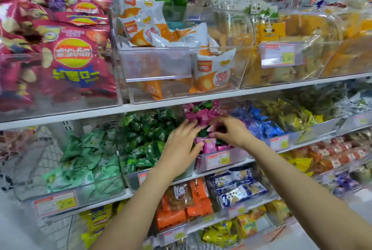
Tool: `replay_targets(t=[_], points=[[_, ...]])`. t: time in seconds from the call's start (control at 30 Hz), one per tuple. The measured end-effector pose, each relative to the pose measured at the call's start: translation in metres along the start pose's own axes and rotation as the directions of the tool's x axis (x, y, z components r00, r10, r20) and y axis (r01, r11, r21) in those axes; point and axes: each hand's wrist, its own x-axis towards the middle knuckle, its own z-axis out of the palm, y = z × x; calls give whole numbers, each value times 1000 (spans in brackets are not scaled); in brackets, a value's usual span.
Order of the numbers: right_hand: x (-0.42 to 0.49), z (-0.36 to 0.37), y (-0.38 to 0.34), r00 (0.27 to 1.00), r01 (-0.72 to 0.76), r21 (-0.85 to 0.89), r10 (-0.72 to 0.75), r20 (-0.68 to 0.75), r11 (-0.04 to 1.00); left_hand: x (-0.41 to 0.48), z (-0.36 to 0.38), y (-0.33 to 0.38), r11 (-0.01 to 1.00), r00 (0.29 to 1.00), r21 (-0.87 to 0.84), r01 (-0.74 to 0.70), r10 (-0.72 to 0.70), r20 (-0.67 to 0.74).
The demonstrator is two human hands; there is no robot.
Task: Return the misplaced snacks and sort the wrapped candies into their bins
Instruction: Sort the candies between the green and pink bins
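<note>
Where the two bare forearms rise from the lower edge of the view, they pass over a low shelf of orange snack packs [181,205] and blue-and-white packs [235,189]. Both reach into the clear bin [237,154] on the middle shelf.

The left hand [181,141] lies on the heap at the bin's left side. Its fingers are nearly straight and released, and the thumb touches a pink wrapper at the front.

The right hand [231,131] hangs over the middle of the same bin. Its fingers are curled, with thumb and forefinger grasping a wrapped candy [218,129] whose colour is blurred.

The pink candies [201,118] fill this bin, and a few stray dark green pieces [203,133] lie among them between the hands.

In the bin just to the left are the dark green candies [145,139], then the light green candies [86,159]. To the right are the blue candies [259,125] and the yellow candies [291,115].

On the shelf above stand red crisp bags [74,58] and a bin of white-and-orange snack packs [213,72].
</note>
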Motion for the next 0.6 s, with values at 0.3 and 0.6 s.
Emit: replay_targets(t=[0.3, 0.6], points=[[33, -22, 47, 977, 69, 108, -46, -207, 992, 24, 10, 24, 990, 951, 41, 132, -115, -287], [5, -24, 28, 945, 213, -43, -195, 262, 976, 52, 6, 54, 978, 956, -74, 198, -209, -206]])
